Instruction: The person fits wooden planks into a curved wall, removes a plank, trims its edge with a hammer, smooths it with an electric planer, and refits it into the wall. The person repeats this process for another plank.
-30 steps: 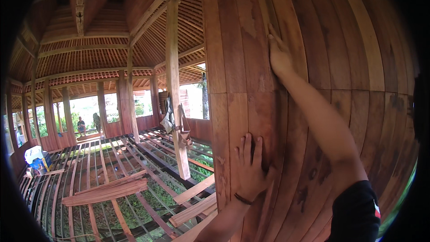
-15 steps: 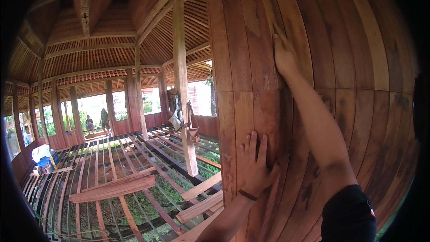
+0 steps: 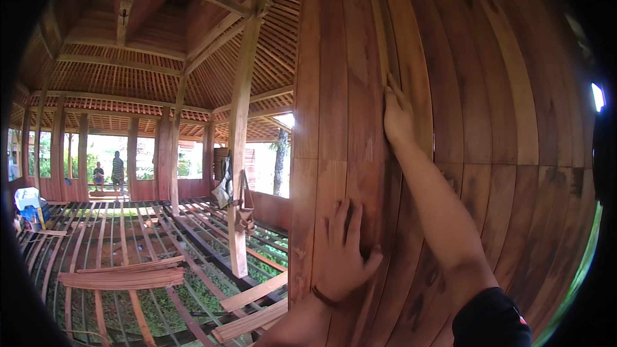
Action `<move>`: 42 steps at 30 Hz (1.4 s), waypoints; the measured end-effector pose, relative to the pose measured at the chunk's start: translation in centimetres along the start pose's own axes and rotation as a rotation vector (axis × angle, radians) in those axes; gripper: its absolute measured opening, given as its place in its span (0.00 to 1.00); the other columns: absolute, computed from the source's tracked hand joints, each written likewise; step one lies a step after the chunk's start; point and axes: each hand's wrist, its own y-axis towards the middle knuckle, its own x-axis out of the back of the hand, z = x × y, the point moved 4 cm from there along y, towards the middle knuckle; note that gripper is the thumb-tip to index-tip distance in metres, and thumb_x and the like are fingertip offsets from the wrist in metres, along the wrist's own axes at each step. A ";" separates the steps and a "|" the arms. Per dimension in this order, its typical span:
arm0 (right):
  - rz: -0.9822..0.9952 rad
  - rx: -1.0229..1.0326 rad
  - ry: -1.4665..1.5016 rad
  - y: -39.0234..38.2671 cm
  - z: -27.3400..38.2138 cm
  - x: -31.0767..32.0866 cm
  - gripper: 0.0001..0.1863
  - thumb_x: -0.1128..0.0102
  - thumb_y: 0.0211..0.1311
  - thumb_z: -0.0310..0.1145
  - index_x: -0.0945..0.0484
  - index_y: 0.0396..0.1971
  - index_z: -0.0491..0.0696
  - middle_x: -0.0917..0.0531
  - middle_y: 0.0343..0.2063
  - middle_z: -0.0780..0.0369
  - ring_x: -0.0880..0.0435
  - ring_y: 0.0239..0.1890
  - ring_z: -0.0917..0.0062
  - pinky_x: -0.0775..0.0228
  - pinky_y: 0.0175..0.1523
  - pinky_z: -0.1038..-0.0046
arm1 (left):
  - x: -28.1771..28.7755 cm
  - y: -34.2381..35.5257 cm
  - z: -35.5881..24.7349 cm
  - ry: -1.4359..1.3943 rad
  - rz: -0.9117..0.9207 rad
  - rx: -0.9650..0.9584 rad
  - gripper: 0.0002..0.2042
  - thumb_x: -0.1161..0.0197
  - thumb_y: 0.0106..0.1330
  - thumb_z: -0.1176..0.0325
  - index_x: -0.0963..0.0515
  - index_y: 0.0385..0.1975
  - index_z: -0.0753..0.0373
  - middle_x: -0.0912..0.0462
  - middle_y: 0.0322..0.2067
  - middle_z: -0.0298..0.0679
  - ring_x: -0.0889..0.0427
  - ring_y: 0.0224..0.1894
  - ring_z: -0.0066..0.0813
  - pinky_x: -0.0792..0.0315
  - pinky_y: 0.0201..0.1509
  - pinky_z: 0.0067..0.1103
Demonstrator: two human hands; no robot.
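Observation:
A tall wall of upright reddish-brown wooden planks (image 3: pixel 488 115) fills the right half of the head view, crossed by a horizontal seam. Above that seam, my right hand (image 3: pixel 400 117) lies against the planks with its fingers stretched upward along a vertical joint. My left hand (image 3: pixel 344 250), with a dark bracelet at the wrist, presses flat on the planks lower and further left, its fingers spread and thumb out. Neither hand has anything in its grasp. The fingertips of my right hand are partly hard to make out against the joint.
Left of the wall, open floor joists (image 3: pixel 119 225) run over grass and soil. Loose boards (image 3: pixel 122 279) lie across them. A wooden post (image 3: pixel 239 154) stands nearby with bags (image 3: pixel 245 212) hanging on it. Far off are two people (image 3: pixel 117 170); a blue-and-white container (image 3: pixel 32 209) sits far left.
The view has tilted up and turned slightly, so the wall seam sits lower in the picture. Both hands stay against the planks; my left hand appears slightly closer to the seam.

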 end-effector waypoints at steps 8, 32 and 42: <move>0.074 -0.049 0.168 -0.1 1.1 0.8 0.31 0.61 0.81 0.45 0.42 0.77 0.49 0.35 0.74 0.55 0.38 0.75 0.68 0.49 0.77 0.71 | 1.1 18.5 1.7 -0.237 -0.207 -0.215 0.39 0.36 0.64 0.61 0.43 0.74 0.69 0.41 0.73 0.56 0.42 0.76 0.54 0.47 0.77 0.48; -0.115 -0.187 -0.117 -2.3 -0.3 2.5 0.32 0.59 0.81 0.49 0.37 0.73 0.42 0.32 0.72 0.55 0.37 0.75 0.68 0.46 0.76 0.69 | 1.5 28.3 -1.9 -0.143 -0.299 -0.125 0.35 0.38 0.68 0.58 0.39 0.72 0.66 0.43 0.75 0.47 0.52 0.80 0.42 0.59 0.80 0.56; -0.145 -0.161 -0.042 -2.9 -0.5 2.2 0.34 0.54 0.79 0.50 0.33 0.71 0.38 0.28 0.68 0.49 0.32 0.71 0.64 0.43 0.73 0.71 | 2.0 27.0 -1.7 -0.055 -0.216 -0.126 0.36 0.41 0.66 0.61 0.42 0.75 0.64 0.47 0.77 0.45 0.55 0.81 0.39 0.62 0.82 0.51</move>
